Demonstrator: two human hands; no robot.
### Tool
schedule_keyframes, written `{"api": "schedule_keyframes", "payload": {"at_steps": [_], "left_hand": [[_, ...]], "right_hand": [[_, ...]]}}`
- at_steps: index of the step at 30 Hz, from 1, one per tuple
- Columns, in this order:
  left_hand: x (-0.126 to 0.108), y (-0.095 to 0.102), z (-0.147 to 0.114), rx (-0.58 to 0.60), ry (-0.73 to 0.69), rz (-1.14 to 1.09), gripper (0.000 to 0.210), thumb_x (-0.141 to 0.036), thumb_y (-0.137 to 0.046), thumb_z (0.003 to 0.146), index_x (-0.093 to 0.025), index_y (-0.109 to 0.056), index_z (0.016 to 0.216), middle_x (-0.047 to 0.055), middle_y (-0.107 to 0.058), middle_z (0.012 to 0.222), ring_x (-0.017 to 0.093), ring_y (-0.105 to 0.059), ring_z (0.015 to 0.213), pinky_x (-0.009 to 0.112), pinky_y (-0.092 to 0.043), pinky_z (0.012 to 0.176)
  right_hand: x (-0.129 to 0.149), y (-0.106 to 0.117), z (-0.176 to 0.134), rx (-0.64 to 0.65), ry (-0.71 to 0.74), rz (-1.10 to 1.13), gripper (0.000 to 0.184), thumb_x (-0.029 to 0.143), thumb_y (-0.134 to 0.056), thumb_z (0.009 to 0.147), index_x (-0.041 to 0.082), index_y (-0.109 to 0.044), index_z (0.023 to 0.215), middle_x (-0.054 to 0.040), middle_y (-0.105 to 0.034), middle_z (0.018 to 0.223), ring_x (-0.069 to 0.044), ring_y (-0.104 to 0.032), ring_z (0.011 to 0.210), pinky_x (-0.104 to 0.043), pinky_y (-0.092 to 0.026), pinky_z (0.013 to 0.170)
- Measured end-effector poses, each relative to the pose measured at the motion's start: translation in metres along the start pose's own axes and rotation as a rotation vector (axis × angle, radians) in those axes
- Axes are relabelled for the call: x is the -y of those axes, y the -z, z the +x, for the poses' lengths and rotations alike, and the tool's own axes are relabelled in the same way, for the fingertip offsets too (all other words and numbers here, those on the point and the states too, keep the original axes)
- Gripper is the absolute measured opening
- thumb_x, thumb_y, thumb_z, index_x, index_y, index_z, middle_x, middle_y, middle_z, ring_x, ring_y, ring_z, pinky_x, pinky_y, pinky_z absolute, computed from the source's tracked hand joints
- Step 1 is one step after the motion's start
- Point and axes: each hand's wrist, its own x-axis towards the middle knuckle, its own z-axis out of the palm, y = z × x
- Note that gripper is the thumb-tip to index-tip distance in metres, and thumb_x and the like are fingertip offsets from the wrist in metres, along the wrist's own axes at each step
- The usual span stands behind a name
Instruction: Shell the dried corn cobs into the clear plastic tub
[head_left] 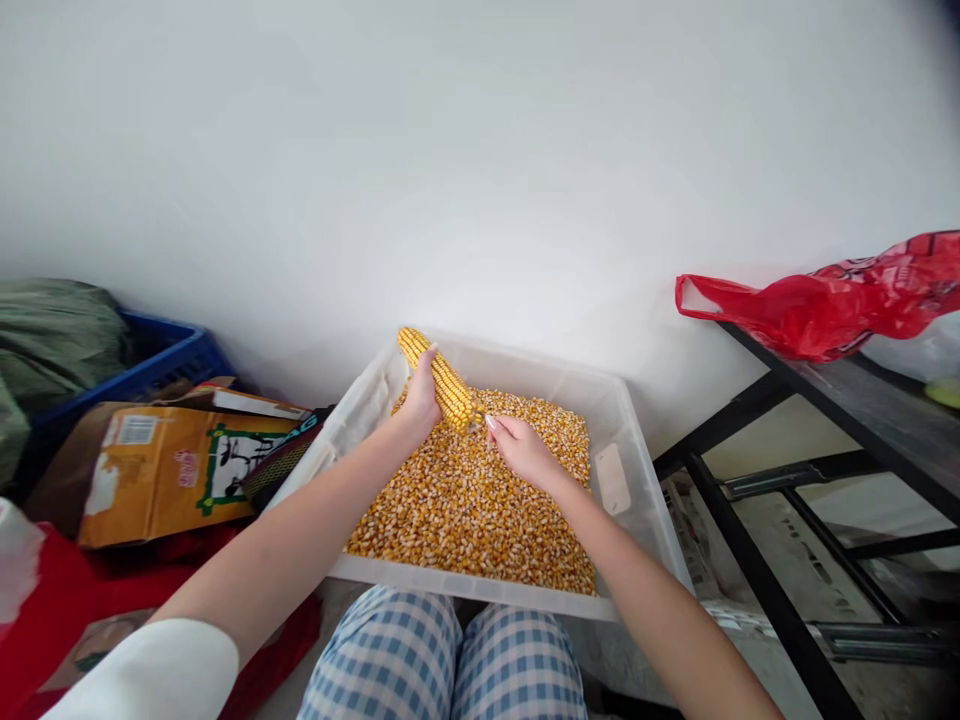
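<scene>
My left hand (422, 397) is wrapped round a yellow corn cob (448, 385), which tilts with its far end up and to the left. Most of its rows of kernels are in place. At the cob's lower end, my right hand (517, 446) is closed in a pinch; whatever lies between thumb and fingers is too small to make out. Both hands are above a translucent plastic bin (525, 597), in front of my knees. Loose corn kernels (465, 510) cover its bottom in a thick layer.
To the left lie an orange cardboard box (169, 470), a blue crate (176, 355) with a green sack (56, 335), and red bags (67, 610). On the right, a black metal rack (750, 560) carries a red plastic bag (825, 300). A white wall (480, 170) rises behind the bin.
</scene>
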Motion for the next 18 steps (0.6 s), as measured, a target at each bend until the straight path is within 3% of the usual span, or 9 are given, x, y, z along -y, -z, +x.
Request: {"api": "schedule_keyframes", "payload": {"at_steps": [5, 10, 13, 18], "left_hand": [[0.004, 0.000, 0.003, -0.020, 0.004, -0.056, 0.029, -0.047, -0.053, 0.077, -0.017, -0.053, 0.078, 0.003, -0.059, 0.057, 0.019, -0.062, 0.057, 0.026, -0.051, 0.053], [0.001, 0.001, 0.001, -0.003, 0.000, -0.038, 0.032, -0.049, -0.054, 0.075, -0.018, -0.054, 0.083, 0.002, -0.058, 0.055, 0.018, -0.060, 0.053, 0.027, -0.050, 0.051], [0.001, -0.003, -0.006, 0.047, -0.026, -0.032, 0.036, -0.054, -0.051, 0.075, -0.018, -0.054, 0.081, 0.003, -0.058, 0.056, 0.017, -0.057, 0.049, 0.028, -0.049, 0.049], [0.009, -0.009, -0.015, 0.091, -0.075, 0.002, 0.040, -0.056, -0.051, 0.072, -0.018, -0.054, 0.081, 0.002, -0.057, 0.056, 0.016, -0.056, 0.049, 0.027, -0.047, 0.049]], "right_hand": [[-0.003, -0.012, 0.001, -0.125, -0.030, 0.103, 0.037, 0.044, -0.032, 0.091, 0.019, -0.045, 0.068, 0.0038, -0.040, 0.055, -0.011, -0.039, 0.052, -0.022, -0.029, 0.053], [-0.001, -0.015, 0.002, -0.182, -0.146, 0.526, 0.044, 0.060, -0.036, 0.085, 0.021, -0.035, 0.065, 0.0076, -0.030, 0.045, -0.008, -0.027, 0.037, -0.021, -0.024, 0.040], [0.004, -0.015, 0.002, -0.129, -0.215, 0.734, 0.047, 0.067, -0.039, 0.080, 0.022, -0.035, 0.068, 0.0094, -0.030, 0.040, -0.007, -0.024, 0.031, -0.021, -0.023, 0.034], [0.008, -0.023, 0.002, 0.005, -0.363, 0.947, 0.050, 0.070, -0.050, 0.072, 0.023, -0.043, 0.087, 0.0074, -0.048, 0.048, -0.007, -0.036, 0.033, -0.020, -0.037, 0.037]]}}
